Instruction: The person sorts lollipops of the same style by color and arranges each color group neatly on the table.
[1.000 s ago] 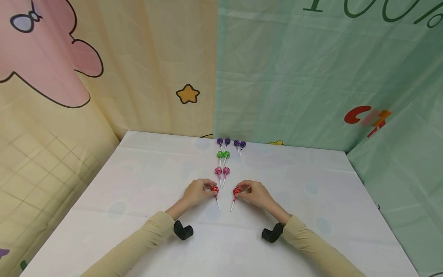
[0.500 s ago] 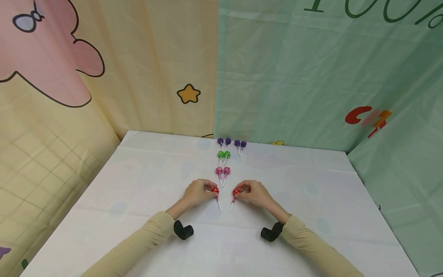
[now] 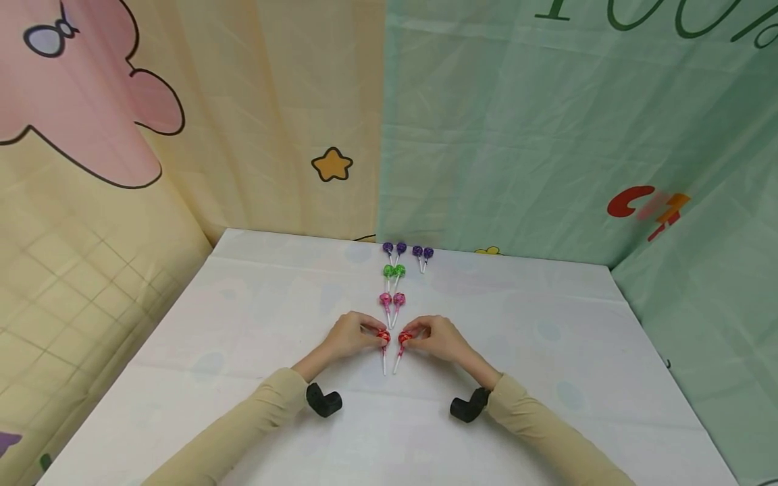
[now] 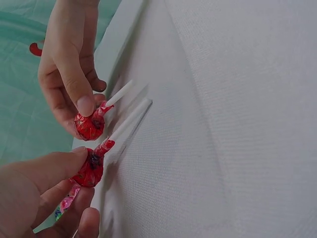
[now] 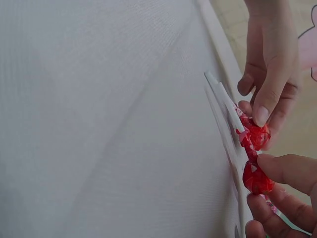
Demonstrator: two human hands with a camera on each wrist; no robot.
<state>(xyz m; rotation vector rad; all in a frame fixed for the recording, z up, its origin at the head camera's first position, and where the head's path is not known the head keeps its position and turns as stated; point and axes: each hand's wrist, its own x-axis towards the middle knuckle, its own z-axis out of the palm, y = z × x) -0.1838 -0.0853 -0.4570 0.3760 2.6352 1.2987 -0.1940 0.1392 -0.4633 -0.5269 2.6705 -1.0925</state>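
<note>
Between thumb and fingers my left hand [image 3: 352, 335] pinches a red-wrapped lollipop [image 4: 90, 171] by its candy end. My right hand [image 3: 440, 339] pinches a second red lollipop [image 5: 257, 178] the same way. Both white sticks point back toward me, and the two candy heads sit close side by side with a narrow gap in the head view. Just beyond them lie two pink lollipops [image 3: 398, 299], their sticks converging. Two green lollipops [image 3: 388, 271] lie farther up, then two purple lollipops [image 3: 387, 248] at the far edge.
Another pair of purple lollipops [image 3: 428, 253] lies right of the column, near the far edge. A white cloth covers the table [image 3: 516, 324]. Printed curtains [image 3: 486, 135] hang behind and beside it. Black camera mounts [image 3: 469, 406] sit at both wrists.
Both hands have moved toward each other with their red lollipops, the right one farther, so the gap between the candies has narrowed. The other lollipops have stayed in place.
</note>
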